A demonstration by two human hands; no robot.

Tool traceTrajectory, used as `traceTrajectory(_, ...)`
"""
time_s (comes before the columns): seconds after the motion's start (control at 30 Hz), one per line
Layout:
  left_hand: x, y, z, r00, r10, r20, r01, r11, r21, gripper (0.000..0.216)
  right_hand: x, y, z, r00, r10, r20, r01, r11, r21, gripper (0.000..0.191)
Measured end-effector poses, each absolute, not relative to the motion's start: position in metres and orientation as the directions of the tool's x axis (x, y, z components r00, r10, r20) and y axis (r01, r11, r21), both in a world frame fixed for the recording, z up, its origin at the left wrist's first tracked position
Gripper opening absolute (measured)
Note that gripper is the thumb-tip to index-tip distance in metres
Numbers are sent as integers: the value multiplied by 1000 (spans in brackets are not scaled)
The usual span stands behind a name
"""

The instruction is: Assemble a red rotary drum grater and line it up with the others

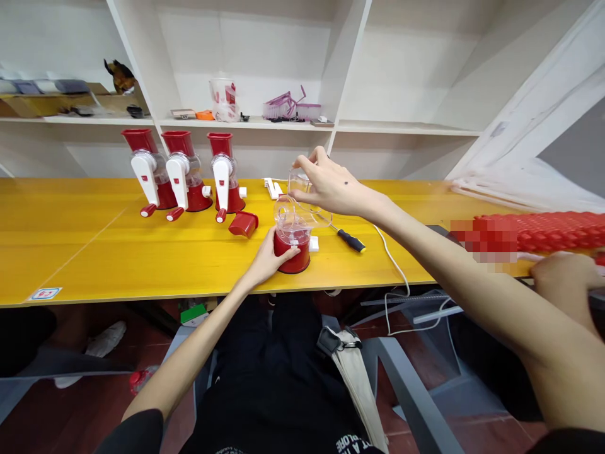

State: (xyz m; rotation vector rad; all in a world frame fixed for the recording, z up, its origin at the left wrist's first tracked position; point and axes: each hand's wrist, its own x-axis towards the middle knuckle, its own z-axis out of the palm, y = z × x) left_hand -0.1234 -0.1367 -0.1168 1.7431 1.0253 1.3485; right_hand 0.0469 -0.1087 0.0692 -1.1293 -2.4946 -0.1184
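Observation:
My left hand wraps round the red base of a rotary grater, which stands upright near the table's front edge. Over that base sits the clear plastic body, with a white knob low on its right side. From above, my right hand has its fingers closed on the upper part of this clear body. Whether the body is seated on the base or just above it, I cannot tell. A red food pusher lies to the left of the base. Behind my right hand are white plastic parts.
Three complete rotary graters stand at the back left of the yellow table. A screwdriver and a white cable lie to the right. White shelves rise behind. Another person's hand is beside red plastic pieces.

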Motion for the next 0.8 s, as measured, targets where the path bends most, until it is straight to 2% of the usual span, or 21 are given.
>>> traceTrajectory(0.23, -122, -137, -116, 140, 893, 427, 179, -447, 877, 77, 52, -106, 71, -650, 650, 394, 681, 728, -77, 50)
traceTrajectory(0.5, -123, -136, -117, 144, 891, 431, 185, -452, 872, 78, 45, -102, 56, -587, 644, 490, 718, 694, -53, 50)
traceTrajectory(0.67, -123, -136, -116, 142, 897, 420, 191, -441, 877, 81, 46, -104, 62, -599, 674, 432, 721, 689, -75, 50)
traceTrajectory(0.8, -123, -137, -116, 136, 899, 415, 209, -436, 876, 80, 50, -103, 66, -637, 636, 435, 673, 734, -88, 48)
